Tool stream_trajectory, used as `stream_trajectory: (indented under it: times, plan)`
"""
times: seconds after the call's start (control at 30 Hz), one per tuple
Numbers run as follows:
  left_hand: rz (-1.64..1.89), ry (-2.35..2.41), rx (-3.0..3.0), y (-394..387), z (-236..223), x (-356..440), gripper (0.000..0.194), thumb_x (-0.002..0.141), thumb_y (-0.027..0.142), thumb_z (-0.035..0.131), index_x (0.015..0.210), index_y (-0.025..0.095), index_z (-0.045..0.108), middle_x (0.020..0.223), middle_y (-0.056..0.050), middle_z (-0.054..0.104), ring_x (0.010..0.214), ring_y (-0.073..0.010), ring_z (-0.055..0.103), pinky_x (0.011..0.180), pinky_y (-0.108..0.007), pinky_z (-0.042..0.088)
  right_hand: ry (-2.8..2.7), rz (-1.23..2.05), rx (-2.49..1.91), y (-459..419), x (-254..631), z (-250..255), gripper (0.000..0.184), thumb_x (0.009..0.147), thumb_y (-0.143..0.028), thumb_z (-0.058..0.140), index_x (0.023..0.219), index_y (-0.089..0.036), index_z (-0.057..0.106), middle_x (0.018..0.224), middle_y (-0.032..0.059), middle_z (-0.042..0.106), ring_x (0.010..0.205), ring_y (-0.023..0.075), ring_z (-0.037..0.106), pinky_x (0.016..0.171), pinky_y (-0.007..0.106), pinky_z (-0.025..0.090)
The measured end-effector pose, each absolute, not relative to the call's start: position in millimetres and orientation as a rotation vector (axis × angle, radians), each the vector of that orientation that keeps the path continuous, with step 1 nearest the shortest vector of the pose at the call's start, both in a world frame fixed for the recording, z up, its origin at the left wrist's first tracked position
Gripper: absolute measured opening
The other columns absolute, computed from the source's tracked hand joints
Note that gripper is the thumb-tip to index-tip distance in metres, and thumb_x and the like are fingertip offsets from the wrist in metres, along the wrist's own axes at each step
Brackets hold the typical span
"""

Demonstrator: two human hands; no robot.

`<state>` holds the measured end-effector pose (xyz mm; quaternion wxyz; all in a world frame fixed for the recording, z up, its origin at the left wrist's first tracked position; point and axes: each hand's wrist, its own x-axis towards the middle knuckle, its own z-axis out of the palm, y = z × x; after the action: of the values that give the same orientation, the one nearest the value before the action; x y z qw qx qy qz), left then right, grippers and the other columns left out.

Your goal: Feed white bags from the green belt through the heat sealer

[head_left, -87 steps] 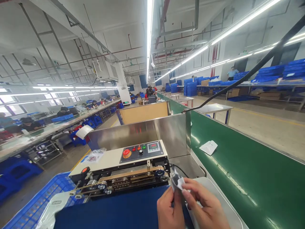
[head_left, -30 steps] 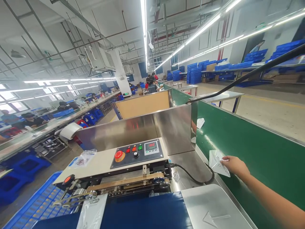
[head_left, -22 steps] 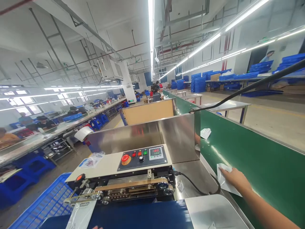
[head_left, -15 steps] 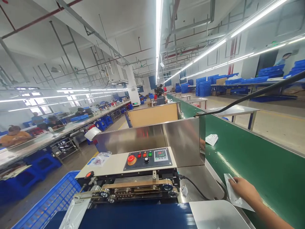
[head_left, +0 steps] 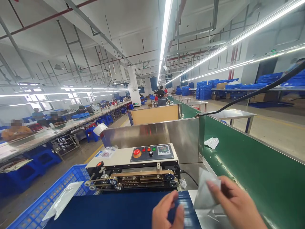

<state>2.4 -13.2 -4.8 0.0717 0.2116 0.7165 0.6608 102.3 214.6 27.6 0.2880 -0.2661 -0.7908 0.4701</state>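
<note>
My right hand (head_left: 234,205) is closed on a small translucent plastic pouch (head_left: 205,190), held up over the steel plate at the machine's right end. Beside it my left hand (head_left: 166,213) hovers above the dark blue belt (head_left: 114,210) with fingers curled toward the pouch, apparently without touching it; they look empty. Just beyond both hands stands the band sealer (head_left: 135,168) with its red button and control panel (head_left: 151,152). A sealed pouch (head_left: 63,198) hangs off the belt's left end over a blue crate (head_left: 35,210).
A green conveyor (head_left: 250,171) runs along the right, carrying another white pouch (head_left: 211,142). A steel guard (head_left: 154,136) rises behind the sealer. People sit at long benches (head_left: 47,133) to the left; blue crates are stacked far right.
My right hand picked the pouch off the green conveyor and brought it back in front of me. My left hand came up into view beside it. The sealed pouch moved left off the belt.
</note>
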Motion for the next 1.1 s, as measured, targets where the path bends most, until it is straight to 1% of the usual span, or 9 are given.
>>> stream_trajectory:
  times: [0.07,0.17,0.33,0.47,0.67,0.8,0.87,0.97,1.1]
  plan:
    - [1.877,2.089,0.798,10,-3,12,0.056,0.092,0.069,0.072,0.118,0.022,0.088,0.119,-0.019,0.084,0.107,-0.0351,0.078,0.095,-0.037,0.065,-2.148,1.448,-0.571,183,101,15,0.061,0.083,-0.090,0.061,0.089,-0.030,0.073,0.077,0.0064,0.072,0.072,0.0274,0.067,0.065,0.037,0.058]
    - [1.742,2.159,0.906,21,-4,16,0.058,0.101,0.070,0.056,0.101,0.022,0.089,0.100,-0.018,0.083,0.093,-0.0318,0.075,0.085,-0.035,0.060,-2.095,1.615,-0.522,160,106,-5,0.061,0.081,-0.086,0.071,0.100,-0.029,0.079,0.084,0.0077,0.074,0.082,0.0297,0.071,0.075,0.037,0.063]
    - [1.758,2.210,0.936,9,-9,15,0.070,0.106,0.070,0.045,0.082,0.018,0.085,0.079,-0.013,0.077,0.075,-0.0239,0.065,0.074,-0.031,0.050,-1.920,1.792,-0.590,160,121,-11,0.074,0.075,-0.090,0.074,0.119,-0.031,0.080,0.087,0.0077,0.075,0.086,0.0303,0.073,0.078,0.037,0.065]
    - [1.764,2.194,0.940,2,-4,19,0.064,0.106,0.065,0.050,0.078,0.018,0.082,0.073,-0.008,0.074,0.070,-0.0206,0.060,0.067,-0.030,0.043,-2.169,1.730,-0.511,164,121,0,0.068,0.074,-0.092,0.073,0.083,-0.024,0.079,0.078,0.0075,0.072,0.073,0.0238,0.065,0.065,0.031,0.057]
    - [1.770,1.876,0.503,20,-2,-8,0.046,0.096,0.052,0.071,0.071,0.014,0.078,0.066,-0.006,0.070,0.064,-0.0183,0.061,0.065,-0.028,0.048,-2.104,1.730,-0.782,197,106,-4,0.055,0.076,-0.071,0.080,0.063,-0.022,0.059,0.054,-0.0017,0.052,0.053,0.0107,0.042,0.050,0.024,0.038]
    - [1.755,1.543,-0.017,42,-1,-38,0.013,0.089,0.022,0.076,0.090,0.010,0.078,0.076,-0.011,0.079,0.065,-0.0186,0.071,0.065,-0.028,0.057,-1.904,2.076,-0.953,219,81,-10,0.041,0.081,-0.047,0.084,0.067,-0.021,0.056,0.056,-0.0036,0.053,0.049,0.0065,0.042,0.046,0.018,0.036]
    - [1.752,1.505,-0.110,46,1,-47,0.012,0.086,0.012,0.073,0.097,0.008,0.077,0.079,-0.012,0.081,0.068,-0.0194,0.075,0.067,-0.028,0.059,-1.845,2.163,-1.017,222,68,-8,0.033,0.082,-0.035,0.086,0.071,-0.019,0.059,0.061,-0.0030,0.058,0.050,0.0053,0.046,0.045,0.016,0.039]
    - [1.756,1.524,-0.171,42,1,-56,0.016,0.088,0.006,0.067,0.103,0.007,0.074,0.080,-0.014,0.082,0.068,-0.0203,0.077,0.067,-0.028,0.060,-1.801,2.194,-1.114,217,52,-2,0.025,0.084,-0.022,0.085,0.076,-0.018,0.063,0.067,-0.0020,0.063,0.051,0.0050,0.052,0.046,0.015,0.045]
    - [1.800,1.575,-0.174,20,-8,-64,0.013,0.089,0.011,0.072,0.100,0.006,0.073,0.079,-0.015,0.081,0.067,-0.0215,0.077,0.072,-0.031,0.063,-1.853,2.225,-1.131,200,34,0,0.026,0.089,-0.021,0.083,0.075,-0.018,0.062,0.067,-0.0016,0.065,0.051,0.0053,0.055,0.045,0.014,0.048]
